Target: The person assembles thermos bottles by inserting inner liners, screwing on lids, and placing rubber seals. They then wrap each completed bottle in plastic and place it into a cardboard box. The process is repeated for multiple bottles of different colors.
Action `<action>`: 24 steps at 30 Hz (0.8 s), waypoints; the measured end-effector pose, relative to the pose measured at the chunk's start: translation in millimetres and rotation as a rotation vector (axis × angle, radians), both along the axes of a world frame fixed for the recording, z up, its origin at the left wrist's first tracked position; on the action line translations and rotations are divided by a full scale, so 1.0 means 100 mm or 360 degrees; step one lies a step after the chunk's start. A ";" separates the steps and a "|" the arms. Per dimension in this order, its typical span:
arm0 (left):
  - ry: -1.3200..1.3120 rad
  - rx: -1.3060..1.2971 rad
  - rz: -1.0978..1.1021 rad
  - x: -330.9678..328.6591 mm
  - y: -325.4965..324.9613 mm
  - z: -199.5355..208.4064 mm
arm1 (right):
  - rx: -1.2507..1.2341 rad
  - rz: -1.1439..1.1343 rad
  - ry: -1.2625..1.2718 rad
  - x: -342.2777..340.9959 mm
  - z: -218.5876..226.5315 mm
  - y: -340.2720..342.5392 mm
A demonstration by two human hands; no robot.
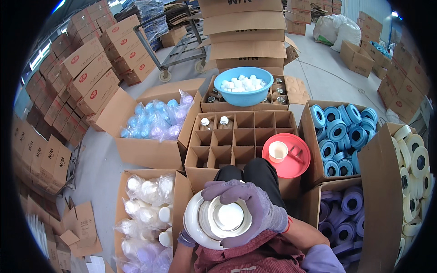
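In front of my lap is a white, round, flask-like piece with a shiny silver middle, its round end facing up. My right hand, in a greyish-purple knit glove, wraps over its far rim and right side. My left hand is mostly behind the piece at its lower left; only the glove near the wrist shows and its fingers are hidden. Just beyond my knees stands a divided carton with two white-capped bottles in its far cells. A red round tray rests on its right corner, bearing a cream cup.
A blue basin of small white caps sits on a farther carton. At left are cartons of bagged blue and lilac parts and bagged white parts. Blue rings, purple rings and cream rings fill cartons at right.
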State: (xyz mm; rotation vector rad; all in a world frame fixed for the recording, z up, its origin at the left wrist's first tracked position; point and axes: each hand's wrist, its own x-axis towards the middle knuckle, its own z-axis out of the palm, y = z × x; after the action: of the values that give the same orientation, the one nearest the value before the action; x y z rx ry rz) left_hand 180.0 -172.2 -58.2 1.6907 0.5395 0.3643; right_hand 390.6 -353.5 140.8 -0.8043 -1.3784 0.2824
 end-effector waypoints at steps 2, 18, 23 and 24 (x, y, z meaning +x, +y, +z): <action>0.0012 0.0007 0.0006 -0.02 -0.01 0.01 | -0.0109 -0.0145 0.0091 -0.03 0.05 -0.05; 0.0198 0.0225 0.0014 -0.07 0.13 0.41 | -0.0132 -0.0451 -0.0170 -0.01 0.09 -0.36; 0.0353 0.0806 -0.0186 0.43 0.32 1.71 | -0.0095 -0.0831 0.0137 -0.09 -0.79 -0.70; 0.0442 0.0931 -0.0247 0.59 0.33 1.98 | -0.0209 -0.0966 0.0181 -0.25 -0.97 -0.77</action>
State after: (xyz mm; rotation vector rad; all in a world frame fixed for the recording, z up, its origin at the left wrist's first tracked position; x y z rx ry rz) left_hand 238.9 -139.5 140.0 2.3559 0.5285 0.1806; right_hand 365.5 -430.4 43.5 -1.2523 -0.9600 -0.0576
